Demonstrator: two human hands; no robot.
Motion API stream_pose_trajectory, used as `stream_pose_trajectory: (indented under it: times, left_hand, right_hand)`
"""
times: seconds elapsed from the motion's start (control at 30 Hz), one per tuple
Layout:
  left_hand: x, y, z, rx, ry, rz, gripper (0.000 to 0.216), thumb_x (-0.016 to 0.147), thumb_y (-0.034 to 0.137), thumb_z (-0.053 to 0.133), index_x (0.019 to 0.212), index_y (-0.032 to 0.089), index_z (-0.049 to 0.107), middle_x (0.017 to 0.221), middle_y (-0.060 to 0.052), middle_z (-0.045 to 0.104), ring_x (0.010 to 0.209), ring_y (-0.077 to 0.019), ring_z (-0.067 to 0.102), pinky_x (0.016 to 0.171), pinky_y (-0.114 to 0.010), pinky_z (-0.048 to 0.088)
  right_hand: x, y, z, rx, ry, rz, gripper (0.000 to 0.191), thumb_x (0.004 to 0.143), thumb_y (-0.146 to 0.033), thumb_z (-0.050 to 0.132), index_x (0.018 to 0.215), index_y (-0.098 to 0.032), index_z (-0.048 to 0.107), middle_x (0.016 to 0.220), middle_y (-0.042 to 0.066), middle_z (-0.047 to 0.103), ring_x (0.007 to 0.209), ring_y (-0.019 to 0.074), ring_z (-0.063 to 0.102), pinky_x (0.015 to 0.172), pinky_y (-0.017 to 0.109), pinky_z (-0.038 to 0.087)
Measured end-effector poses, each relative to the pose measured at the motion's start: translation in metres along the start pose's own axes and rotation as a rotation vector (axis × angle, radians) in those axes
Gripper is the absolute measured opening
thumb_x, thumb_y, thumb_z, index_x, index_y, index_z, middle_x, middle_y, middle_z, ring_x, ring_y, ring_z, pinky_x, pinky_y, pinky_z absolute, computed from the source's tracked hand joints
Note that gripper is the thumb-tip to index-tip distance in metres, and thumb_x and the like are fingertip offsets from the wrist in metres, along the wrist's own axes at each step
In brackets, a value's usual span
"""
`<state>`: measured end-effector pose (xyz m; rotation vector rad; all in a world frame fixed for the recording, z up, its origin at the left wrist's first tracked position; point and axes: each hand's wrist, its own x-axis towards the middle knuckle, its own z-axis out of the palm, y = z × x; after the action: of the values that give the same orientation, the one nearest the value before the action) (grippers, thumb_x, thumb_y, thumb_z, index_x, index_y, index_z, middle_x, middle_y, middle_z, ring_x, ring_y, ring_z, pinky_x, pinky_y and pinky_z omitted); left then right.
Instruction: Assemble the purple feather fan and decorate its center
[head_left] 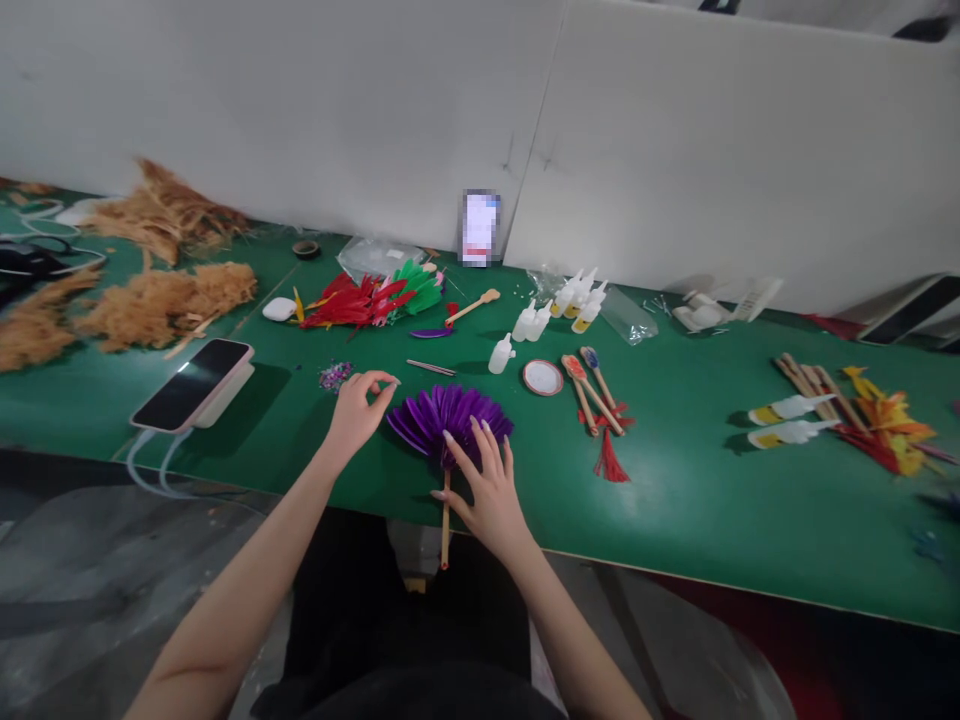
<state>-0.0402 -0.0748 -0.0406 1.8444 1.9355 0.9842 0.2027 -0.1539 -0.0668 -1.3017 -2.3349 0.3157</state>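
Even overhead light, soft shadows; wide-angle bending at edges, corners blurred.

phone (193,384), glue bottles (555,308), tan feathers (161,300)

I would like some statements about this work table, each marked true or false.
1. The right hand lies flat on the purple feather fan. True.
2. The left hand holds the phone. False: its fingertips are pinched together beside the fan; the phone lies apart, to the left.
3. The fan's wooden handle sticks out over the edge of the green table. True.
4. The small white bottles stand on the floor. False: they are on the table, behind the fan.
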Motion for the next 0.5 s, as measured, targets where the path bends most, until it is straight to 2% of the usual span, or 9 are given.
stream_pose_trajectory:
  times: [0.13, 0.27, 0.4, 0.5]
  left_hand:
    - [-0.011, -0.001, -0.008, -0.014, 0.013, -0.049, 0.016, 0.083, 0.032, 0.053, 0.088, 0.021, 0.063, 0.066, 0.001, 0.050, 0.064, -0.0156, 0.051, 0.061, -0.028, 0.039]
    - [-0.026, -0.002, -0.015, -0.039, 0.040, -0.098, 0.019, 0.083, 0.034, 0.052, 0.089, 0.020, 0.064, 0.064, 0.001, 0.048, 0.059, -0.0145, 0.047, 0.056, -0.027, 0.037]
    - [-0.041, -0.007, -0.019, -0.072, 0.071, -0.185, 0.019, 0.082, 0.035, 0.053, 0.090, 0.021, 0.063, 0.065, 0.001, 0.048, 0.056, -0.0136, 0.046, 0.053, -0.026, 0.035]
    - [-0.053, -0.010, -0.021, -0.079, 0.118, -0.245, 0.019, 0.082, 0.038, 0.054, 0.089, 0.021, 0.061, 0.065, 0.002, 0.051, 0.055, -0.0134, 0.046, 0.053, -0.026, 0.035]
  right_hand:
    - [-0.001, 0.000, -0.003, 0.060, 0.079, 0.074, 0.072, 0.088, -0.048, 0.051, 0.149, -0.025, 0.019, 0.154, 0.014, 0.020, 0.144, 0.0309, 0.016, 0.111, 0.058, 0.023]
    - [-0.003, 0.001, -0.004, 0.094, 0.169, 0.114, 0.070, 0.090, -0.042, 0.050, 0.149, -0.025, 0.016, 0.153, 0.015, 0.022, 0.143, 0.0307, 0.018, 0.111, 0.058, 0.025]
    - [-0.004, 0.004, -0.001, 0.138, 0.284, 0.101, 0.066, 0.088, -0.039, 0.055, 0.145, -0.022, 0.026, 0.149, 0.016, 0.029, 0.141, 0.0309, 0.023, 0.110, 0.056, 0.030]
    - [-0.005, 0.004, -0.001, 0.195, 0.352, 0.085, 0.054, 0.086, -0.035, 0.059, 0.134, -0.020, 0.039, 0.141, 0.016, 0.038, 0.136, 0.0294, 0.033, 0.108, 0.053, 0.035]
